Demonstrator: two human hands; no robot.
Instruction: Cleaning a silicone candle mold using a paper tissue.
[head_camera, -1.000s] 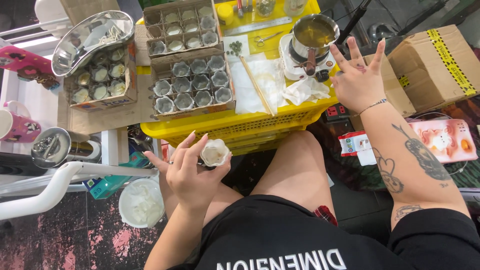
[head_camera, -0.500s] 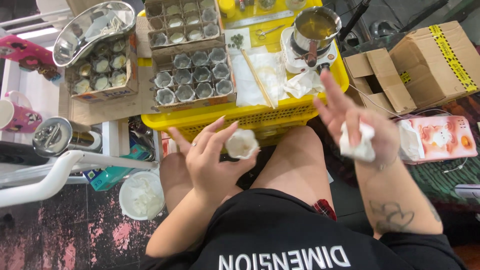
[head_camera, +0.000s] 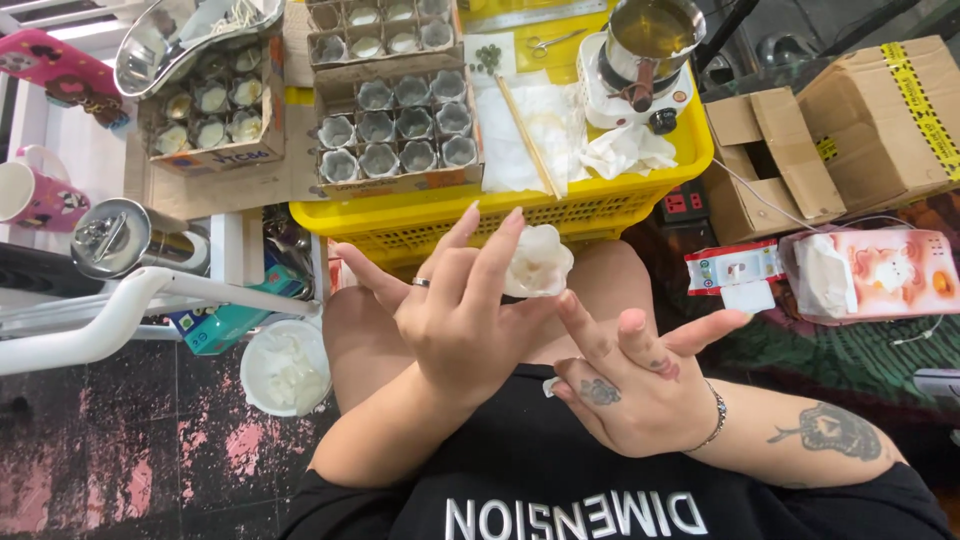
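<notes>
Yellow crate (head_camera: 640, 215) sits ahead of my knees, cardboard mould trays (head_camera: 400, 125) on top. My left hand (head_camera: 465, 315) pinches a white flower-shaped candle (head_camera: 540, 262) over my lap; right hand (head_camera: 630, 385) spread, touching it.

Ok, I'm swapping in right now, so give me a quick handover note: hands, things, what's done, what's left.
Left hand: holds a white flower-shaped piece at its fingertips, over the lap.
Right hand: empty, fingers spread, just below the piece.
Yellow crate ahead carries cardboard trays of small cups, a metal pot on a small heater, sticks and tissue.
Done: many cups look filled.
Left: the piece in hand is not yet set down.
</notes>
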